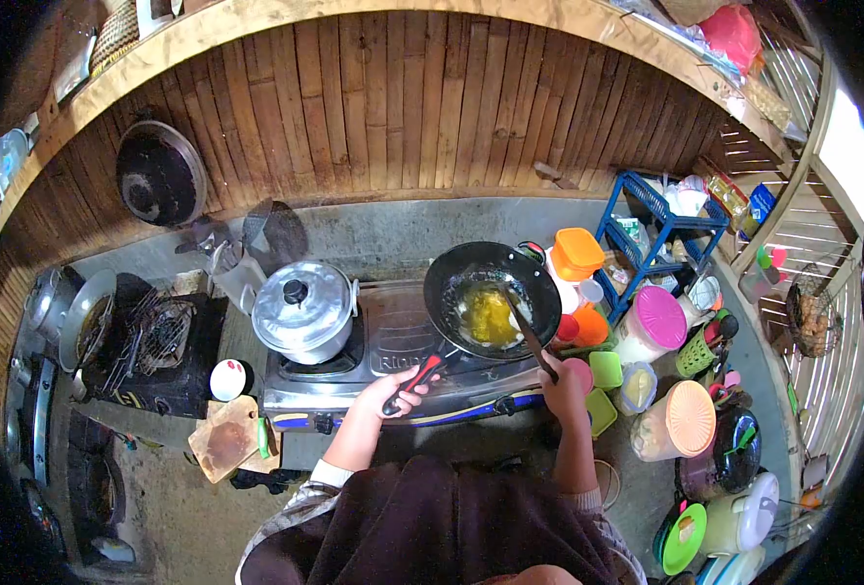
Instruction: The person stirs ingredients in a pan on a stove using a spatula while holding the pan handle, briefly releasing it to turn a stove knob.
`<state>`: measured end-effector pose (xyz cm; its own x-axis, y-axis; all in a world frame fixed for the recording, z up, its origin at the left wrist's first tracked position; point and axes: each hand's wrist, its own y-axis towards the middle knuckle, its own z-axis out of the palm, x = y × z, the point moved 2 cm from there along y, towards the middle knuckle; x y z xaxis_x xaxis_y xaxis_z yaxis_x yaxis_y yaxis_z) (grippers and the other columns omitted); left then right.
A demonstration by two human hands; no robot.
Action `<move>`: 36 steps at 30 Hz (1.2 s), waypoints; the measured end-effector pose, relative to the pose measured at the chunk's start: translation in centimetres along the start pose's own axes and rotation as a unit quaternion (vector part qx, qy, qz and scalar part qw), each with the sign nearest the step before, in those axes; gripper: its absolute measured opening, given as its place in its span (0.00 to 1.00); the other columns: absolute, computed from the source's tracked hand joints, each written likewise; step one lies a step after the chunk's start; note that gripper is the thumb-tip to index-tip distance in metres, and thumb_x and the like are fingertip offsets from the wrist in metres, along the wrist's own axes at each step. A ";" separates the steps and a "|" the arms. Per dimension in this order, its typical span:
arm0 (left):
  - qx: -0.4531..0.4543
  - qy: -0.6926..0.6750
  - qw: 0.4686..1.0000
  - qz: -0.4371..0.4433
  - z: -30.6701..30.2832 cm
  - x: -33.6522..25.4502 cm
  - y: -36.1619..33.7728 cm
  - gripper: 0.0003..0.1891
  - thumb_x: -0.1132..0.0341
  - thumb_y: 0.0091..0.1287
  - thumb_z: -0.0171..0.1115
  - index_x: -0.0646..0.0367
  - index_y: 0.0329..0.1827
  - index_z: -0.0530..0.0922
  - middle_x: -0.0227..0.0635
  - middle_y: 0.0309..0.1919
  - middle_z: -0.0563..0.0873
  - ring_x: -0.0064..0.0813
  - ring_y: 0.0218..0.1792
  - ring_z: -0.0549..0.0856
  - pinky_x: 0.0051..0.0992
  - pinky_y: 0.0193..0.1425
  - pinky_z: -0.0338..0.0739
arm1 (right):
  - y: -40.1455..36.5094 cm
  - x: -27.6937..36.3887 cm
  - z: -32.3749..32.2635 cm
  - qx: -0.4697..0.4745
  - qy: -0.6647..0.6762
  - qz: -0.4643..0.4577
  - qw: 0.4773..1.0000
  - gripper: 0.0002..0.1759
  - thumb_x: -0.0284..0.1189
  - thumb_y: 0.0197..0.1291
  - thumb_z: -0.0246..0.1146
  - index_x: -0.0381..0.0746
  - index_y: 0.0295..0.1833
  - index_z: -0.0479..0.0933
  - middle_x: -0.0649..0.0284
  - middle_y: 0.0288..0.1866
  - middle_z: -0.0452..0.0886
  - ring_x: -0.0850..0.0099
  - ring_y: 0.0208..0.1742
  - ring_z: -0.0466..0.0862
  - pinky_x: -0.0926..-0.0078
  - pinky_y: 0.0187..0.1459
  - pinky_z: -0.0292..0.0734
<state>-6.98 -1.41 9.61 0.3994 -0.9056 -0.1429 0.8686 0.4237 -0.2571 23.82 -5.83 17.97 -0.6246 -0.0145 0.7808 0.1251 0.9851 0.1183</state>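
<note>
My left hand [408, 388] is closed around the red and black handle of a black wok [442, 292], which sits on the right side of a metal gas stove [403, 336]. In the wok lies a yellow mass [490, 314] with pale bits around it, perhaps egg in oil. My right hand [566, 387] grips the dark handle of a spatula [530, 336], whose lower end dips into the yellow food. A lidded silver pot [302, 317] stands on the stove's left side, apart from both hands.
Plastic containers, among them an orange tub [578, 253] and a peach-lidded jar [676, 424], crowd the right. Behind them stands a blue rack [661, 229]. To the left are a cutting board [229, 439] with a green-handled knife [263, 439] and a sooty grill stove [164, 336].
</note>
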 end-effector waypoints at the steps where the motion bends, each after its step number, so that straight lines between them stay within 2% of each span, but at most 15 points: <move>1: -0.001 -0.001 1.000 -0.002 0.0 0.0 0.0 0.22 0.56 0.69 0.46 0.63 0.58 0.64 0.29 0.26 0.70 0.13 0.15 0.64 0.10 0.10 0.56 | -0.3 0.4 -0.3 0.004 0.006 0.012 1.000 0.24 0.21 0.52 0.58 0.34 0.57 0.69 0.43 0.51 0.75 0.53 0.54 0.75 0.67 0.55 0.68; 5: -0.006 0.011 1.000 0.000 0.2 0.0 -0.1 0.22 0.56 0.69 0.47 0.64 0.58 0.64 0.29 0.26 0.69 0.12 0.15 0.64 0.10 0.10 0.56 | -1.4 -0.9 -1.4 -0.014 -0.014 -0.017 1.000 0.22 0.21 0.53 0.58 0.33 0.56 0.70 0.45 0.49 0.77 0.55 0.53 0.77 0.68 0.54 0.69; 10: -0.005 0.023 1.000 0.007 0.7 0.1 -0.2 0.22 0.55 0.69 0.47 0.64 0.57 0.64 0.28 0.26 0.69 0.12 0.14 0.64 0.10 0.09 0.55 | -3.9 -1.5 -4.2 -0.019 -0.022 0.041 0.999 0.18 0.25 0.52 0.61 0.33 0.51 0.74 0.46 0.42 0.80 0.59 0.47 0.80 0.68 0.48 0.72; 17: -0.003 0.025 1.000 0.003 0.6 0.0 -0.2 0.23 0.56 0.69 0.46 0.65 0.58 0.62 0.28 0.26 0.69 0.11 0.15 0.64 0.09 0.09 0.55 | -7.8 2.1 -8.1 -0.012 -0.052 0.058 0.997 0.16 0.26 0.51 0.61 0.32 0.47 0.76 0.48 0.41 0.80 0.59 0.45 0.81 0.69 0.47 0.72; 19: 0.013 0.009 1.000 -0.007 0.3 0.0 -0.1 0.23 0.55 0.69 0.46 0.65 0.59 0.62 0.28 0.27 0.70 0.12 0.15 0.64 0.09 0.10 0.55 | -8.6 2.7 -8.8 -0.032 -0.057 0.020 0.998 0.17 0.23 0.52 0.60 0.33 0.49 0.76 0.62 0.24 0.78 0.78 0.25 0.74 0.77 0.28 0.70; 25: 0.013 0.022 1.000 0.003 0.5 0.1 -0.1 0.24 0.55 0.69 0.46 0.64 0.60 0.61 0.29 0.28 0.70 0.12 0.15 0.64 0.09 0.10 0.55 | -10.0 2.3 -10.6 -0.051 -0.042 0.046 0.997 0.16 0.23 0.52 0.60 0.34 0.49 0.77 0.66 0.23 0.76 0.82 0.23 0.71 0.80 0.25 0.68; 29: 0.002 0.017 1.000 0.006 0.6 0.2 -0.2 0.24 0.55 0.69 0.47 0.64 0.60 0.61 0.29 0.28 0.70 0.12 0.15 0.63 0.10 0.10 0.55 | -10.1 0.6 -11.1 -0.060 -0.038 0.024 0.997 0.16 0.22 0.52 0.60 0.33 0.48 0.77 0.66 0.23 0.76 0.82 0.23 0.71 0.80 0.25 0.67; 32: 0.008 0.018 1.000 0.007 0.7 0.4 -0.2 0.24 0.55 0.69 0.47 0.64 0.60 0.61 0.29 0.28 0.69 0.12 0.16 0.63 0.09 0.10 0.55 | -9.6 1.1 -11.1 -0.053 -0.083 0.027 0.995 0.16 0.22 0.52 0.60 0.32 0.48 0.77 0.67 0.23 0.76 0.83 0.24 0.70 0.81 0.26 0.67; 35: 0.007 0.019 1.000 0.007 0.4 0.2 -0.1 0.23 0.56 0.69 0.46 0.64 0.60 0.62 0.29 0.27 0.69 0.11 0.15 0.63 0.09 0.10 0.54 | -8.4 1.7 -10.0 -0.037 -0.064 0.022 0.997 0.16 0.23 0.51 0.61 0.33 0.48 0.77 0.62 0.25 0.79 0.79 0.26 0.75 0.79 0.30 0.70; 36: 0.001 0.024 1.000 0.009 0.2 0.1 0.0 0.23 0.56 0.70 0.45 0.64 0.59 0.62 0.29 0.27 0.69 0.11 0.15 0.64 0.09 0.10 0.54 | -7.9 2.3 -9.6 -0.030 -0.065 0.031 0.997 0.15 0.25 0.51 0.62 0.34 0.46 0.77 0.57 0.32 0.80 0.69 0.34 0.78 0.72 0.37 0.72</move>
<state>-6.88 -1.55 9.83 0.4014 -0.8955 -0.1925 0.8615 0.4405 -0.2525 28.82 -15.25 24.77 -0.7085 0.0716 0.7020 0.2091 0.9715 0.1120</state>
